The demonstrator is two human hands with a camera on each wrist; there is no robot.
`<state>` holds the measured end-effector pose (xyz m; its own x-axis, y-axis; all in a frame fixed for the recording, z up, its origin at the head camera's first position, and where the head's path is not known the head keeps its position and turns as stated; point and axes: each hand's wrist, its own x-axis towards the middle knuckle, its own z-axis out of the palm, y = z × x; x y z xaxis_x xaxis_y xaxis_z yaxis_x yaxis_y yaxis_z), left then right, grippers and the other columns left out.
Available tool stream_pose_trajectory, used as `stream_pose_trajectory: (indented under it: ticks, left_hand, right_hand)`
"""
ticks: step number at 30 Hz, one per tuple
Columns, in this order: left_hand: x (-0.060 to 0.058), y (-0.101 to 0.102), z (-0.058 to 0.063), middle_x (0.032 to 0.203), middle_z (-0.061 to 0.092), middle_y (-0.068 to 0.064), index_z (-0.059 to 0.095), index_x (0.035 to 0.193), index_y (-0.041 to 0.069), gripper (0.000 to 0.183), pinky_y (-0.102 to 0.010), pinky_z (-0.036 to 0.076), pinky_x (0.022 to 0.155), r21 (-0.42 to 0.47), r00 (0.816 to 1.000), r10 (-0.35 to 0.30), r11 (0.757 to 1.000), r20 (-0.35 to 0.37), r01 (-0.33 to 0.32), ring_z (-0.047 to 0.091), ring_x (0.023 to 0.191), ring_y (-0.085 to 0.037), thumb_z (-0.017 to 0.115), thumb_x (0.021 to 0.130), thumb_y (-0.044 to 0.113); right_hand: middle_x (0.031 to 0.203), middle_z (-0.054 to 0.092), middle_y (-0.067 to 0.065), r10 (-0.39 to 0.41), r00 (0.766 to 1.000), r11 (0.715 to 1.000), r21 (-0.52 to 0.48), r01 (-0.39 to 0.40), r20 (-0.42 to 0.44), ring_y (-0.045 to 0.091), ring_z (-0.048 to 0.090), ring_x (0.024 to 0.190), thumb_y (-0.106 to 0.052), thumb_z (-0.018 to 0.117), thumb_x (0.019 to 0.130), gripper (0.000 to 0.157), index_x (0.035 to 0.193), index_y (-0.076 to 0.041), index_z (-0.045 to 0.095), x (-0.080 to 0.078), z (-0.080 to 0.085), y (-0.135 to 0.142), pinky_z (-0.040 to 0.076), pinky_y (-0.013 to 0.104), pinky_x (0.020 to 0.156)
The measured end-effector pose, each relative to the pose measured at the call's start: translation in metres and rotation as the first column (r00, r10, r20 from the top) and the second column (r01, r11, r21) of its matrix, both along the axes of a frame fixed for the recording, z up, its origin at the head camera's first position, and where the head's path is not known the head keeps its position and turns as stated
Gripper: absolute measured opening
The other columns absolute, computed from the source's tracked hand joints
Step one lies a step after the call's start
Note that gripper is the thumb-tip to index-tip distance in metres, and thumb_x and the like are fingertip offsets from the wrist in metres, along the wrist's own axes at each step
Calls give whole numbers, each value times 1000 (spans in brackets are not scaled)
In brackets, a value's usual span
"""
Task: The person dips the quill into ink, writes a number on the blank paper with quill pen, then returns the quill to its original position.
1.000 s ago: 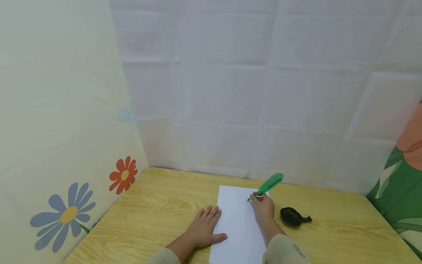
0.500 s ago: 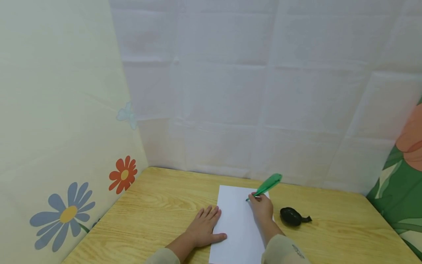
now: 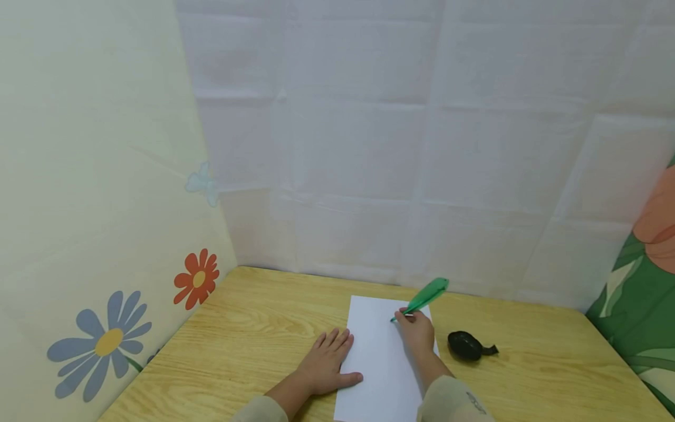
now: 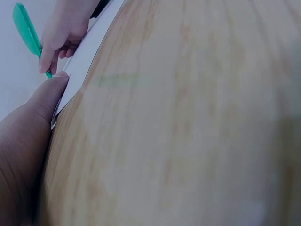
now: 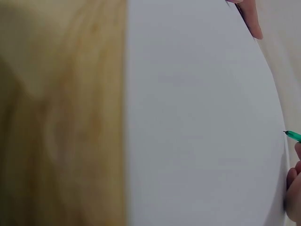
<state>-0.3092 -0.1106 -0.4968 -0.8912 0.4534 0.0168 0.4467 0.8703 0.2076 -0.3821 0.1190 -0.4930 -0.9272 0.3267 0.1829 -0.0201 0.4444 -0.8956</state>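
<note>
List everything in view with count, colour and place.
Table: 1, yellowish wood-grain, foreground
Paper: 1 sheet or stack, white, on table
Feather pen: 1, green, over the paper
Tailed round object: 1, black, right of paper
Backdrop: 1, whitish, behind table
Side panel: 1, cream, left
Printed flowers: 2, blue and red, side panel
Butterfly: 1, pale blue, side panel
Floral panel: 1, green and orange, right
Sleeves: 2, beige, bottom edge
Left hand: 1, thumb on paper
Right hand: 1, pinching feather pen

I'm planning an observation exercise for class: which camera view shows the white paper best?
The head view: it shows the white paper almost whole, with the left hand at its edge. The right wrist view shows a large but cropped area; the left wrist view, only a portion along an edge.
</note>
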Motion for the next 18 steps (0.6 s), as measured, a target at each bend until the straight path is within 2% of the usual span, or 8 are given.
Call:
stream_pose_trajectory:
  ticks: [10,18]
  left_hand:
    - [0,0,1,162,28,-7,31,154,10,92,-54,17,121,9,1000,-5,1000,3,5,21,151,-31,43,89,73]
    - [0,0,3,162,28,-8,30,154,9,93,-54,17,121,5,1000,-8,1000,0,8,21,151,-32,44,89,73]
  right_hand:
    - [88,75,13,14,1000,1000,-7,-14,11,24,67,82,-24,70,89,21,98,-5,74,2,0,-4,48,30,71]
    - [78,73,10,24,998,1000,-11,-25,-60,19,64,71,-24,71,86,20,91,-5,74,11,4,-6,45,27,62]
